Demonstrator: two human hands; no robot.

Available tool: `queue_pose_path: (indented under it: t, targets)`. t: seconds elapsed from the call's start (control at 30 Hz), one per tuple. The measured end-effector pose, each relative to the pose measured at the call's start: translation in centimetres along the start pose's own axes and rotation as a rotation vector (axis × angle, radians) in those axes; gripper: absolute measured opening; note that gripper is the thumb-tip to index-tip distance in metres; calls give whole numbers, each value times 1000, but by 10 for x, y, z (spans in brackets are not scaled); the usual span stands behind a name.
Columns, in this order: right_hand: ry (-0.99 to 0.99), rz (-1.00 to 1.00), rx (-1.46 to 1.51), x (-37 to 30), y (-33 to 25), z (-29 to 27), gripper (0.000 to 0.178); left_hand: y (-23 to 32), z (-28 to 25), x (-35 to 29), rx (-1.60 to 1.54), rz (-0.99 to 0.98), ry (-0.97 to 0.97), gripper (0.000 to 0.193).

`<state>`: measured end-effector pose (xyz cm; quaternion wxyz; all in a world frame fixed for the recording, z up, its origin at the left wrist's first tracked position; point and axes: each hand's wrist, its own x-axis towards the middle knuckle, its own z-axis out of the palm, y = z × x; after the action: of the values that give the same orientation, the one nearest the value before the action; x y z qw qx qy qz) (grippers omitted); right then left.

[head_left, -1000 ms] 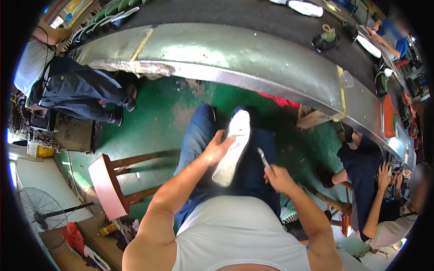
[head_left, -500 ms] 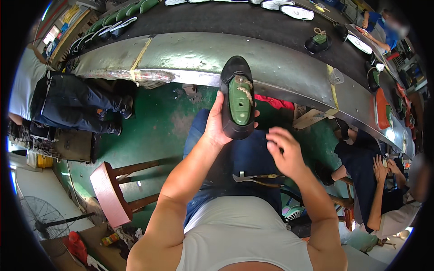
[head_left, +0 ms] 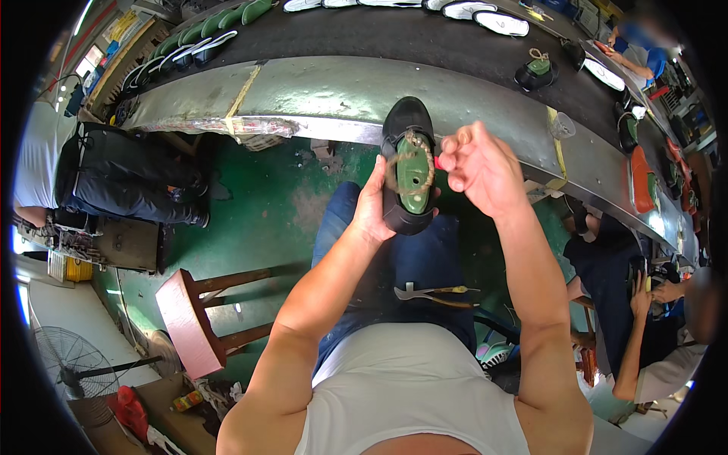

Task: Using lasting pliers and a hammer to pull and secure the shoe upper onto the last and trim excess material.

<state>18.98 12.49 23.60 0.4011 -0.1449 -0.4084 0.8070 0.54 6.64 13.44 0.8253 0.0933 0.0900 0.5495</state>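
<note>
The right hand [head_left: 485,168] has come up beside the black shoe [head_left: 407,115]

The left hand [head_left: 371,210] grips the shoe around its heel half, thumb along the left side, opening upward with a green last [head_left: 412,167] inside; its long axis runs away from the body, toe toward the table [head_left: 326,87]. The shoe lies just left of the right hand, which is half open, fingers loosely bent, nothing seen in its grasp; whether those fingertips touch the blurred rope loop [head_left: 431,164] I cannot tell. The left hand is nearer
</note>
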Motion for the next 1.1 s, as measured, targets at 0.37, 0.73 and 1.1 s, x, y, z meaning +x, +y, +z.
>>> queue_pose_path:
  t: [0.37,0.73,1.1]
  targets:
    - [70,-1106,-1642,-56,51,2,49,-17,16,14,-55,93,22,70]
    - [246,-711,-1019,-54,57,-19,33,-28,22,21,24,147,72,66]
    - [273,7,391,8,-20,-76,59,-18,26,47,708,172,190,75]
